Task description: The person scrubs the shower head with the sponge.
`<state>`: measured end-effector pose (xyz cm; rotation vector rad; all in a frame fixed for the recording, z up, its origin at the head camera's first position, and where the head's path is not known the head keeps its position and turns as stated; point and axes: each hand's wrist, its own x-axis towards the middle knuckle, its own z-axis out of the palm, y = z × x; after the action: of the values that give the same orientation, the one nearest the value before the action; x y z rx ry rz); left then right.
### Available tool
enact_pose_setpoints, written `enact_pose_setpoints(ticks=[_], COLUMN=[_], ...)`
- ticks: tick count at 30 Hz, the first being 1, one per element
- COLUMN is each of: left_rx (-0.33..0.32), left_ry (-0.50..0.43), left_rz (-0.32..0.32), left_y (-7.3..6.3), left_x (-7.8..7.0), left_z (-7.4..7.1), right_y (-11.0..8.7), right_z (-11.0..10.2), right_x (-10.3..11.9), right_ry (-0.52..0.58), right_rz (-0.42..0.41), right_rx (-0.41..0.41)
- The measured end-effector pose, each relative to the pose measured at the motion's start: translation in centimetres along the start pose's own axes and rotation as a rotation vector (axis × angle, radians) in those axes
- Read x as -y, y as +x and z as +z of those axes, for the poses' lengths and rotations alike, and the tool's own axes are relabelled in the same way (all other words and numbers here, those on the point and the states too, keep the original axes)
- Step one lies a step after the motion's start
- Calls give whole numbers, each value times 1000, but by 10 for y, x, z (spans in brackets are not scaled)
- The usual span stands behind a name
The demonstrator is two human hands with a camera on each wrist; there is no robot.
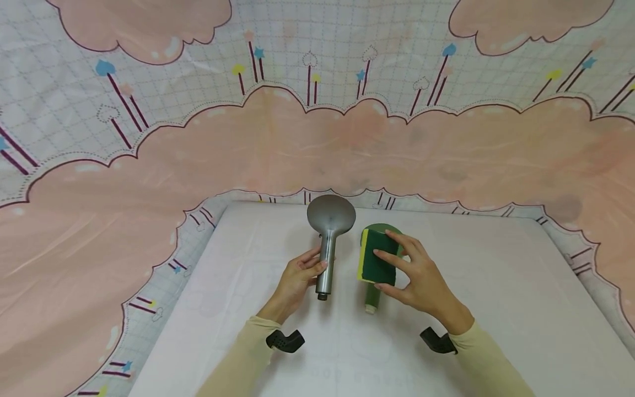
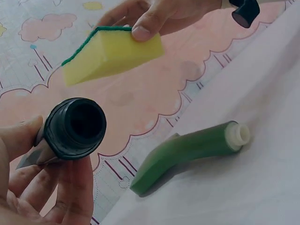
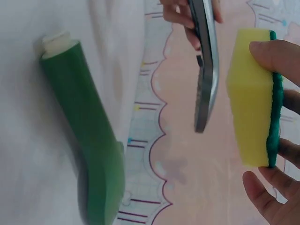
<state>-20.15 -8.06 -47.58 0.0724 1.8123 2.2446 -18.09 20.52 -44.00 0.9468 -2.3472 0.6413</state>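
My left hand (image 1: pixel 296 275) grips a silver shower head (image 1: pixel 328 242) by its handle, raised above the white table with the round head pointing away. In the left wrist view the dark threaded end of this shower head (image 2: pixel 79 126) faces the camera. My right hand (image 1: pixel 421 275) pinches a sponge (image 1: pixel 381 256), yellow with a dark green scouring side, between thumb and fingers. Beneath the sponge a green shower head (image 1: pixel 372 298) lies on the table, partly hidden in the head view. Its pale threaded end (image 3: pixel 56 44) shows in the right wrist view.
The white table (image 1: pixel 238 331) reaches back to a cloth backdrop (image 1: pixel 347 143) patterned with clouds and candle-like sticks. Black bands with small devices (image 1: pixel 286 341) sit on both wrists.
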Motion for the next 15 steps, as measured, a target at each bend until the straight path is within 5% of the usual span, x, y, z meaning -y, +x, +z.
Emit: enact_pose_setpoints(ticks=[7,15], left_rx=[-53,-105], left_ry=[10,28], left_rz=[-34,-65], left_y=[2,7], left_x=[9,18], left_z=[-3,-7], right_y=[-14,-34], right_z=[-4,-6], right_x=[-16,-40], right_ry=[-25,-42], right_rz=[53,218], right_rx=[-1,-1])
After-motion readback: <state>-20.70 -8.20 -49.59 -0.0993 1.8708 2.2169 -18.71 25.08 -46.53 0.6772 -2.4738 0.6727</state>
